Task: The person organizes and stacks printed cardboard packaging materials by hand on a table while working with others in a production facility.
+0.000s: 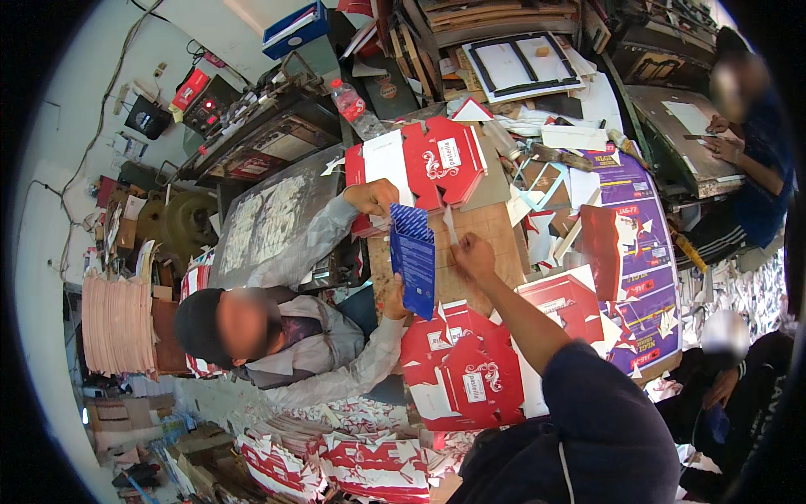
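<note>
My right hand (475, 257) reaches over the work table from the lower right. Its fingers are closed on a thin white paper strip (451, 225). My left hand is not in view. Just left of my right hand, a person in a grey shirt holds a folded blue printed carton (413, 260) between two hands. Under and beside my forearm lie red and white printed carton sheets (470, 370). More red carton sheets (420, 164) are stacked at the far side of the board (495, 225).
Purple printed sheets (645, 277) with paper scraps cover the table's right side. A plastic bottle (351, 105) and a brush (558, 157) lie at the back. One person works at far right; another sits at lower right. Bundled red cartons (369, 466) lie below.
</note>
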### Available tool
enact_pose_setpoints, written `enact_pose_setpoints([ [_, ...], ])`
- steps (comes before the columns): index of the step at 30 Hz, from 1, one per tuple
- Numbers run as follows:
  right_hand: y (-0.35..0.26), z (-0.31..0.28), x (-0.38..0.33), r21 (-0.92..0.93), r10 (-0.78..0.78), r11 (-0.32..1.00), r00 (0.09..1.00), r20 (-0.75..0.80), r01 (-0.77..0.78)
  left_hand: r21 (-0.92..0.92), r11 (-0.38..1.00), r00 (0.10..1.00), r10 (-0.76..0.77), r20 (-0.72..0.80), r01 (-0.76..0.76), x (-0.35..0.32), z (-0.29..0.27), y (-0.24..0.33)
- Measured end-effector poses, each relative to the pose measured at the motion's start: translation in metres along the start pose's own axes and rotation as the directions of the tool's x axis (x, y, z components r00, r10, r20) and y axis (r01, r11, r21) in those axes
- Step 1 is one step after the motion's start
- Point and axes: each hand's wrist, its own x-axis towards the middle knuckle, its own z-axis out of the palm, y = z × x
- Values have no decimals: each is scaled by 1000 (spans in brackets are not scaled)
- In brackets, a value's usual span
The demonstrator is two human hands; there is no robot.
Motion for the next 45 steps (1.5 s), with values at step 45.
enact_pose_setpoints([
  [45,-95,-76,290,-542,-16,424,605,796,725,235,953,380,292,-878,-190,95,-257,632],
])
